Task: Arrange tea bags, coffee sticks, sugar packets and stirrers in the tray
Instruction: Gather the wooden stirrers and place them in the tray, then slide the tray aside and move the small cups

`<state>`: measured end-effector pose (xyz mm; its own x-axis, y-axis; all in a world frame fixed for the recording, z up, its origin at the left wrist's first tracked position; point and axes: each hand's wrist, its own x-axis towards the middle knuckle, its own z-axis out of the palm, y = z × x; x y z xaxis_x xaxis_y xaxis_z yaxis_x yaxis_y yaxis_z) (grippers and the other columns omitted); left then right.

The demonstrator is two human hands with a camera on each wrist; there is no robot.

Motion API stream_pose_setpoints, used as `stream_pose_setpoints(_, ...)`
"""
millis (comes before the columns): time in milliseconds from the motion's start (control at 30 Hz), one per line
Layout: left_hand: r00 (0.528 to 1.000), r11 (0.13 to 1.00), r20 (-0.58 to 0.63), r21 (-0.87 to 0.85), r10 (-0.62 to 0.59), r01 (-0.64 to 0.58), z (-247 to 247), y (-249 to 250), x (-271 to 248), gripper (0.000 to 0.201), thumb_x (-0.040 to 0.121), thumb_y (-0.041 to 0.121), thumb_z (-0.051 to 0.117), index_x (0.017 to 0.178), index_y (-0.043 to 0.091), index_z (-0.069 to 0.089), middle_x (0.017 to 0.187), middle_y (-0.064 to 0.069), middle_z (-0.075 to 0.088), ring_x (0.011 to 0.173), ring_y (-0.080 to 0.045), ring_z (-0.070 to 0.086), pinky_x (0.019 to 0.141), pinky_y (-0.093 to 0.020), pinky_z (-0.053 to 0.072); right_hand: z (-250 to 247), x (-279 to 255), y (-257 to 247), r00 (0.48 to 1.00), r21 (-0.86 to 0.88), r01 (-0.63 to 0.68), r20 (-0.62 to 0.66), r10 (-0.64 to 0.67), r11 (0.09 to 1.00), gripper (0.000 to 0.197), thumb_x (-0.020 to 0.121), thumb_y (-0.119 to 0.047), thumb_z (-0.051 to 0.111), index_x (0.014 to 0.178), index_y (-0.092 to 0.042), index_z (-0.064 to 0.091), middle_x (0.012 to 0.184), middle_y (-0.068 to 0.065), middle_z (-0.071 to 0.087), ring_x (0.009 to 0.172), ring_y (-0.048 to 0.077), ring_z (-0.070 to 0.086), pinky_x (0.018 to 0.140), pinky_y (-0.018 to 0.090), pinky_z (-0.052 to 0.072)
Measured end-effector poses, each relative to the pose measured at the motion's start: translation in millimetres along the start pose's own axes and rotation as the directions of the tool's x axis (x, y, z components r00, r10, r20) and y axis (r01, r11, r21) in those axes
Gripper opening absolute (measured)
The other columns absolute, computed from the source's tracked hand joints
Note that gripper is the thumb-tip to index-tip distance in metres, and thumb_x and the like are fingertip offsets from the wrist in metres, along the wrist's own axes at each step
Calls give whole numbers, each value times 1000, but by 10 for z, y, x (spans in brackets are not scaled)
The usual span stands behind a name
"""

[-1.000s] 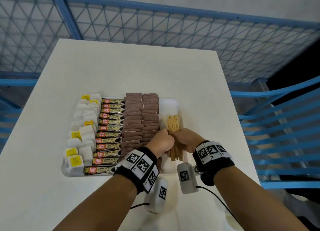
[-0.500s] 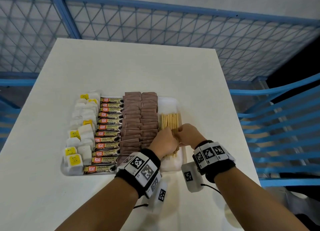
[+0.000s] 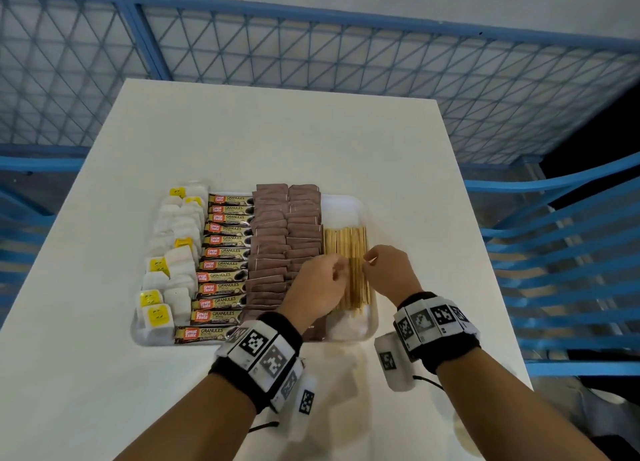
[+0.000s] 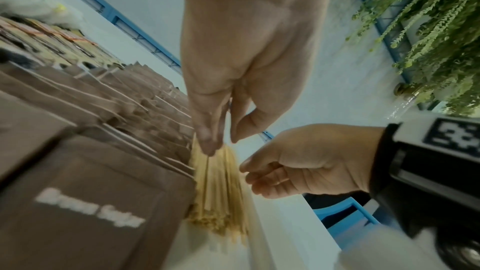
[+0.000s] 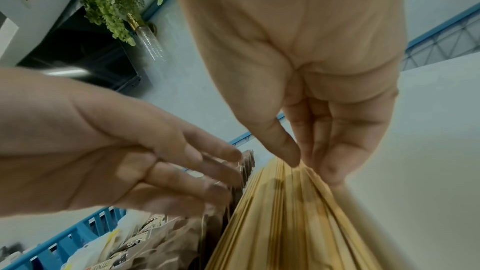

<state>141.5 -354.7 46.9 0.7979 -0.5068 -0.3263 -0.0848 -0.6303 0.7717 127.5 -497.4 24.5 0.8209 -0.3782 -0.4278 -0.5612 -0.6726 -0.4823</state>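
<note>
A white tray (image 3: 346,204) on the table holds tea bags (image 3: 176,225) at the left, then coffee sticks (image 3: 225,252), brown sugar packets (image 3: 287,225) and wooden stirrers (image 3: 346,242) at the right. My left hand (image 3: 341,270) touches the left side of the stirrer pile (image 4: 221,192) with straight fingertips (image 4: 207,141). On the pile's right side (image 5: 285,223), my right hand (image 3: 369,261) rests its thumb and fingertips (image 5: 332,172). Neither hand lifts anything. The near ends of the sugar rows are hidden behind my left hand.
The tray sits on a white table (image 3: 277,131) with bare surface on all sides. A blue mesh fence (image 3: 311,52) runs behind the far edge. Blue slatted chairs (image 3: 561,252) stand to the right.
Both hands let go of the bundled stirrers, which now lie flat and spread in the tray's right section. The hands have drawn slightly apart to the pile's two sides.
</note>
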Motion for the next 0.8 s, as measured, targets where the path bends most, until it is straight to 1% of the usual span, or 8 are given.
stream_pose_setpoints(67,986,993,-122,-7,117,-119,-96,-134,-88,28,94,8,48,119,13,59,115,-2,63,82,-15,61,71,-13,49,17,-53,54,998,51,37,-57,-34,998,22,90,-11,51,110,-5,60,102,10,64,80,15,56,64,13,39)
stream_pose_setpoints(133,943,979,-270,-2,195,-203,-226,-340,-208,25,91,1,52,111,10,63,103,0,66,78,-7,61,72,-13,49,44,-135,124,993,87,74,-99,-65,993,23,91,-12,53,112,-6,58,96,9,63,72,11,53,57,7,37)
stream_pose_setpoints(233,841,973,-492,68,224,-220,-480,-750,-461,21,88,0,57,102,11,67,95,3,63,82,6,55,75,-7,44,121,-298,268,983,46,132,-136,-124,990,37,90,-21,57,124,-8,50,113,11,56,92,16,53,80,20,43)
stream_pose_setpoints(333,760,982,-625,161,180,-101,-742,-1208,-789,31,80,27,65,106,10,66,97,1,56,88,-4,50,84,-27,46,178,-475,397,983,15,170,-75,-169,985,65,85,-35,64,137,-9,36,127,12,48,116,25,47,99,33,38)
stream_pose_setpoints(467,787,961,-617,222,5,167,-923,-1826,-1164,88,56,66,69,123,10,57,117,-12,54,111,-27,47,96,-38,37,309,-652,540,961,-136,261,130,-244,956,106,68,-49,75,147,-17,13,141,4,36,123,22,37,106,34,29)
stream_pose_setpoints(600,854,895,-453,226,-254,385,-925,-2165,-1233,111,42,42,93,136,11,43,127,-17,50,117,-36,39,96,-46,38,455,-774,606,964,-76,250,111,-241,965,103,71,-30,79,147,-18,10,138,9,38,124,27,38,106,40,33)
stream_pose_setpoints(700,836,870,-443,210,-323,447,-919,-2176,-1172,98,45,29,94,126,4,47,116,-18,55,116,-37,38,93,-44,36,545,-722,688,952,-2,305,-9,-305,952,96,69,-26,79,145,-18,20,129,8,51,113,26,51,101,45,44)
stream_pose_setpoints(800,793,838,-465,173,-394,518,-996,-2117,-1148,77,53,20,90,116,1,51,112,-20,55,116,-36,37,91,-40,35,577,-672,726,950,47,312,-20,-311,949,99,66,-27,81,144,-21,20,127,4,54,111,27,54,96,48,47)
